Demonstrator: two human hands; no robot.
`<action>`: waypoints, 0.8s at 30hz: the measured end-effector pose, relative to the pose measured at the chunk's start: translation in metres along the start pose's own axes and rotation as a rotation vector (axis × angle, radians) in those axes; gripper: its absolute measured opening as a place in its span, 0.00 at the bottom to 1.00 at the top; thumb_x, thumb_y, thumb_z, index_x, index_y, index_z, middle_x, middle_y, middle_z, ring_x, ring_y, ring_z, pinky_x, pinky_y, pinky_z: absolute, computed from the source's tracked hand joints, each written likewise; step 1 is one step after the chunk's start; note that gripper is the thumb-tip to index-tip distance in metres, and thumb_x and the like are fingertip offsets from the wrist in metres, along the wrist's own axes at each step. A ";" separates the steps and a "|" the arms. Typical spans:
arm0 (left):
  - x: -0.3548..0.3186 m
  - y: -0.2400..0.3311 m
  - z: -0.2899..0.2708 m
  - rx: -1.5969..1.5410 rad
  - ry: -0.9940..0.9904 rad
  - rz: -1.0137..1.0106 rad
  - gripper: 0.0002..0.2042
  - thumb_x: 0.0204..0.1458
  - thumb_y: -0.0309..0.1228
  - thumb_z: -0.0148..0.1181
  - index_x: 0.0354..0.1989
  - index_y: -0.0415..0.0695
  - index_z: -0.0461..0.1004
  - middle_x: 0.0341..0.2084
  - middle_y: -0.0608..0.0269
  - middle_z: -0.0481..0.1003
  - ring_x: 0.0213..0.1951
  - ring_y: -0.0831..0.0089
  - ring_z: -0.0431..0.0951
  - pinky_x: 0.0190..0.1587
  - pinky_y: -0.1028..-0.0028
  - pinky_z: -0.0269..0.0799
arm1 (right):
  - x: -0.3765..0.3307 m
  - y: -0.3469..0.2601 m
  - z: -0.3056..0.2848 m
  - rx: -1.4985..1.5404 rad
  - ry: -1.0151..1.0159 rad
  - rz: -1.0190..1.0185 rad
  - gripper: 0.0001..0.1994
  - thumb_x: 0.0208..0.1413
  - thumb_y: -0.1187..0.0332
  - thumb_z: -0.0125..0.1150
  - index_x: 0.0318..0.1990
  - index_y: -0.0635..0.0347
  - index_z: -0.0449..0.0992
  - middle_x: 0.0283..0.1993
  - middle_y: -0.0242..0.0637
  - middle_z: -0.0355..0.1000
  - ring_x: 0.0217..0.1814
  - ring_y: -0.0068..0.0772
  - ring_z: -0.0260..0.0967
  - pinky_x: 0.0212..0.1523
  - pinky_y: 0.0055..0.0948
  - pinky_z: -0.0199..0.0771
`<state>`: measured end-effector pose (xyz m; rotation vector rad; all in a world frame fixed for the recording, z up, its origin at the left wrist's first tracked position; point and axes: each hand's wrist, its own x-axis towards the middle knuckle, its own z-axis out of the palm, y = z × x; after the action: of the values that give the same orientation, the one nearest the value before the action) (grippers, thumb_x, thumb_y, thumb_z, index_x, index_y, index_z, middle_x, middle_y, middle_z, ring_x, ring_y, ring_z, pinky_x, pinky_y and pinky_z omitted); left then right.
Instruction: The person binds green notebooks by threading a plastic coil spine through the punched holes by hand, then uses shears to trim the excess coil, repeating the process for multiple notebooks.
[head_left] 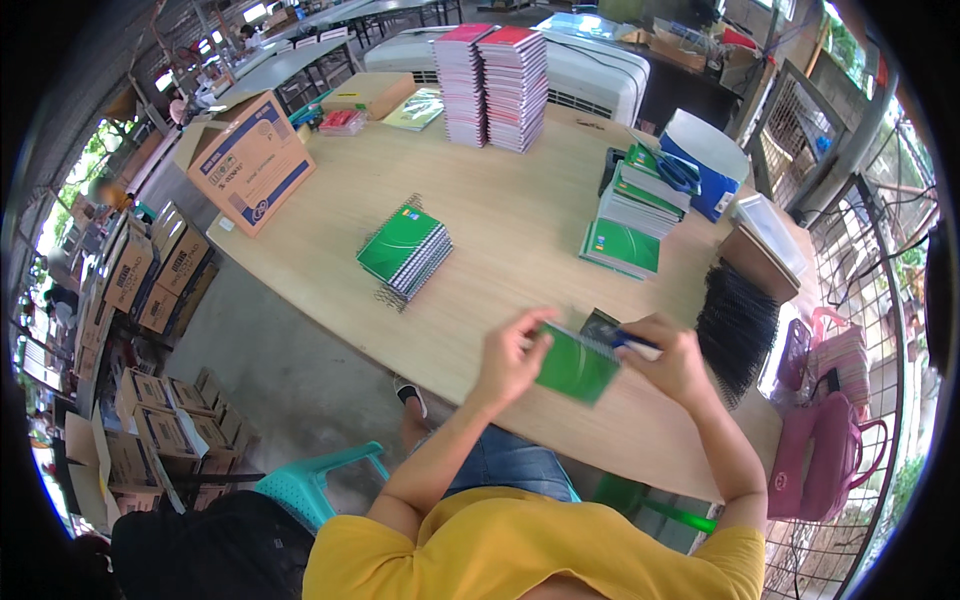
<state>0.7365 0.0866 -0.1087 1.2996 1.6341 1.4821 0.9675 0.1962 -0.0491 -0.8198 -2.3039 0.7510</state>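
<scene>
My left hand (pixel 512 358) pinches the left edge of a small green-covered notebook (pixel 578 370), held low over the near side of the table. In my right hand (pixel 672 360) is a blue and white hand tool (pixel 637 346), its tip at the notebook's upper right edge; blur hides its exact kind. A small dark object (pixel 600 325) lies just behind the notebook. Farther left sits a stack of green wire-bound notebooks (pixel 400 245), with loose coil ends sticking out. Green notebooks with no visible coils (pixel 622 248) are piled at the right.
Black binding coils (pixel 738 330) lie heaped at the right edge, beside a brown box (pixel 755 262). Blue-handled scissors (pixel 680 175) top the green pile. Tall red-covered notebook stacks (pixel 513 90) stand at the back; a carton (pixel 250 165) is at the left corner. A pink bag (pixel 820 460) hangs right.
</scene>
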 end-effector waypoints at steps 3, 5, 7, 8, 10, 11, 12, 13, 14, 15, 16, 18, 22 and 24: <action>0.035 -0.014 -0.080 -0.140 0.405 0.066 0.17 0.56 0.19 0.60 0.55 0.38 0.77 0.41 0.63 0.81 0.37 0.79 0.78 0.40 0.76 0.76 | -0.007 0.013 -0.019 0.016 0.164 0.215 0.13 0.48 0.73 0.72 0.43 0.64 0.84 0.35 0.43 0.78 0.35 0.33 0.77 0.39 0.30 0.76; 0.058 -0.005 -0.130 -0.359 0.590 0.046 0.18 0.57 0.17 0.57 0.57 0.38 0.76 0.43 0.59 0.80 0.36 0.80 0.76 0.39 0.78 0.74 | -0.021 0.033 -0.025 -0.059 0.181 0.289 0.12 0.48 0.73 0.71 0.42 0.64 0.84 0.33 0.42 0.77 0.31 0.31 0.73 0.36 0.28 0.73; 0.073 -0.030 -0.177 -0.272 0.721 0.042 0.17 0.57 0.16 0.56 0.56 0.36 0.77 0.43 0.56 0.79 0.35 0.81 0.76 0.38 0.79 0.73 | -0.032 0.046 -0.018 -0.020 0.183 0.337 0.11 0.51 0.72 0.71 0.42 0.66 0.84 0.32 0.35 0.74 0.31 0.23 0.69 0.34 0.24 0.68; 0.077 -0.044 -0.192 -0.206 0.747 0.021 0.17 0.57 0.16 0.57 0.55 0.37 0.77 0.43 0.56 0.79 0.35 0.80 0.76 0.38 0.78 0.73 | -0.037 0.054 -0.012 -0.043 0.188 0.338 0.12 0.50 0.72 0.71 0.42 0.66 0.84 0.32 0.38 0.75 0.31 0.27 0.71 0.34 0.26 0.70; 0.084 -0.062 -0.208 -0.076 0.792 -0.025 0.17 0.56 0.16 0.57 0.54 0.39 0.79 0.42 0.57 0.80 0.34 0.79 0.76 0.38 0.76 0.73 | -0.047 0.071 0.002 -0.090 0.199 0.345 0.13 0.47 0.71 0.72 0.42 0.65 0.84 0.33 0.43 0.77 0.31 0.35 0.75 0.36 0.31 0.74; 0.088 -0.066 -0.205 0.084 0.804 -0.038 0.17 0.55 0.18 0.59 0.53 0.41 0.80 0.43 0.57 0.80 0.34 0.75 0.77 0.39 0.74 0.74 | -0.053 0.079 0.007 -0.122 0.220 0.347 0.13 0.47 0.71 0.72 0.41 0.65 0.84 0.33 0.43 0.77 0.32 0.37 0.75 0.37 0.33 0.75; 0.089 -0.068 -0.204 0.248 0.817 -0.048 0.17 0.54 0.20 0.60 0.53 0.43 0.81 0.43 0.56 0.80 0.34 0.72 0.77 0.41 0.71 0.75 | -0.057 0.084 0.012 -0.151 0.239 0.344 0.13 0.47 0.71 0.72 0.41 0.66 0.84 0.33 0.43 0.77 0.33 0.39 0.75 0.39 0.35 0.75; 0.090 -0.068 -0.204 0.413 0.829 -0.056 0.16 0.54 0.22 0.62 0.52 0.45 0.81 0.43 0.56 0.81 0.35 0.69 0.78 0.42 0.69 0.75 | -0.062 0.090 0.017 -0.180 0.257 0.340 0.13 0.46 0.71 0.72 0.41 0.66 0.84 0.33 0.43 0.77 0.33 0.41 0.74 0.40 0.36 0.75; 0.089 -0.074 -0.207 0.519 0.823 -0.063 0.16 0.53 0.24 0.63 0.52 0.47 0.82 0.44 0.55 0.81 0.37 0.66 0.78 0.45 0.66 0.75 | -0.065 0.095 0.021 -0.268 0.237 0.312 0.15 0.45 0.71 0.72 0.43 0.66 0.83 0.37 0.43 0.77 0.41 0.46 0.72 0.47 0.40 0.74; 0.089 -0.078 -0.210 0.626 0.816 -0.069 0.16 0.53 0.26 0.64 0.51 0.49 0.82 0.44 0.55 0.81 0.39 0.62 0.78 0.48 0.63 0.75 | -0.067 0.100 0.026 -0.301 0.237 0.288 0.16 0.45 0.71 0.72 0.44 0.65 0.83 0.39 0.44 0.77 0.43 0.47 0.71 0.49 0.40 0.73; 0.088 -0.083 -0.213 0.734 0.808 -0.076 0.16 0.52 0.28 0.66 0.51 0.51 0.82 0.45 0.54 0.81 0.41 0.58 0.79 0.51 0.61 0.74 | -0.069 0.103 0.031 -0.333 0.237 0.264 0.17 0.45 0.71 0.72 0.45 0.65 0.82 0.41 0.44 0.76 0.46 0.47 0.70 0.51 0.41 0.72; 0.086 -0.089 -0.217 0.700 0.786 -0.099 0.16 0.52 0.30 0.66 0.50 0.50 0.83 0.47 0.56 0.81 0.44 0.58 0.80 0.52 0.63 0.73 | -0.069 0.107 0.036 -0.364 0.223 0.236 0.20 0.45 0.70 0.72 0.48 0.65 0.81 0.46 0.45 0.75 0.51 0.49 0.68 0.53 0.42 0.71; 0.084 -0.079 -0.213 0.664 0.741 -0.215 0.17 0.52 0.30 0.67 0.51 0.49 0.82 0.51 0.57 0.80 0.50 0.58 0.78 0.54 0.64 0.72 | -0.069 0.098 0.043 -0.434 0.242 0.189 0.25 0.43 0.67 0.75 0.53 0.57 0.80 0.59 0.46 0.68 0.60 0.53 0.64 0.59 0.50 0.67; 0.079 -0.063 -0.199 0.773 0.903 0.043 0.18 0.52 0.30 0.68 0.53 0.48 0.80 0.54 0.55 0.76 0.54 0.58 0.75 0.55 0.61 0.71 | -0.066 0.078 0.047 -0.476 0.201 0.129 0.27 0.43 0.64 0.76 0.56 0.49 0.80 0.65 0.46 0.63 0.65 0.56 0.60 0.63 0.58 0.62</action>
<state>0.5137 0.0843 -0.1099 1.0350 2.9940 1.6400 1.0069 0.1869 -0.1540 -1.2022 -2.2874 0.1507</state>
